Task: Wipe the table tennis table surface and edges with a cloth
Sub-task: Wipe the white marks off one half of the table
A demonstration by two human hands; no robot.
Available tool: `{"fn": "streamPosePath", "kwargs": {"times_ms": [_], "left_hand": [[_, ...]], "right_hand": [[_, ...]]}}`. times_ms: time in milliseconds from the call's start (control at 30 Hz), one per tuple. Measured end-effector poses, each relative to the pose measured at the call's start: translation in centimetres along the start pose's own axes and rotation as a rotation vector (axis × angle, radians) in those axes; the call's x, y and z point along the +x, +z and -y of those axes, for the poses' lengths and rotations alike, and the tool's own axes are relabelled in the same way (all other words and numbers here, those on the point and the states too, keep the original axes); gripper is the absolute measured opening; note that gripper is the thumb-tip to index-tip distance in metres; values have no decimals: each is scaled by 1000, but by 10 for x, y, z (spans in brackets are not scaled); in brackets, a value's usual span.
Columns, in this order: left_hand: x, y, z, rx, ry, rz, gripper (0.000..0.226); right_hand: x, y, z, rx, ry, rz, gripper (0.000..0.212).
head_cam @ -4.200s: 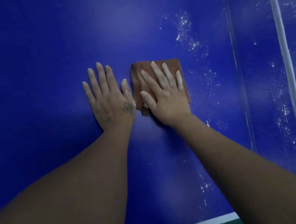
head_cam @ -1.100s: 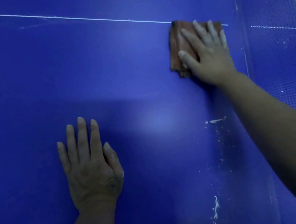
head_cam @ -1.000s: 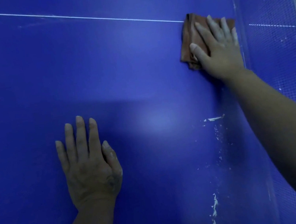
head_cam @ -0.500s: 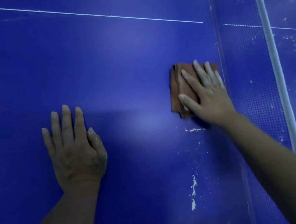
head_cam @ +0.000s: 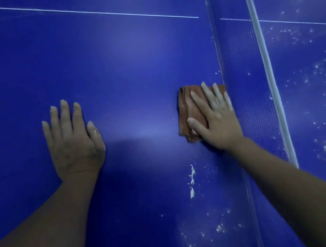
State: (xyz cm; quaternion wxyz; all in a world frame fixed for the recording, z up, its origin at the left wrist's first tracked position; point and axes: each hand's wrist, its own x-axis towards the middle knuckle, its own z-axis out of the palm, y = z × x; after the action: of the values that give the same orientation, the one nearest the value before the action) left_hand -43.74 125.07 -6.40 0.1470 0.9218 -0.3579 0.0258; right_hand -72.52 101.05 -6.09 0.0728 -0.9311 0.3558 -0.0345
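A folded brown cloth [head_cam: 187, 111] lies flat on the blue table tennis table [head_cam: 128, 65], right beside the foot of the net. My right hand [head_cam: 214, 117] presses on the cloth with straight fingers and covers its right half. My left hand [head_cam: 73, 141] rests flat on the bare surface to the left, fingers straight, well apart from the cloth. White smears and crumbs [head_cam: 191, 182] lie on the surface just below the cloth.
The net [head_cam: 248, 89] with its white top band [head_cam: 269, 77] runs up the right side. Beyond it, the other half of the table [head_cam: 316, 79] is speckled with white dust. A thin white centre line [head_cam: 99, 12] crosses the top.
My right hand has dragged the cloth from the white centre line back towards me along the net. My left hand stays flat on the table.
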Motion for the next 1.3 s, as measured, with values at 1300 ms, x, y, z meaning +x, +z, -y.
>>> {"fn": "streamPosePath", "kwargs": {"times_ms": [1300], "left_hand": [[-142, -16, -15, 56, -75, 156, 68]], "right_hand": [[-69, 8, 34, 105, 10, -26, 76]]}}
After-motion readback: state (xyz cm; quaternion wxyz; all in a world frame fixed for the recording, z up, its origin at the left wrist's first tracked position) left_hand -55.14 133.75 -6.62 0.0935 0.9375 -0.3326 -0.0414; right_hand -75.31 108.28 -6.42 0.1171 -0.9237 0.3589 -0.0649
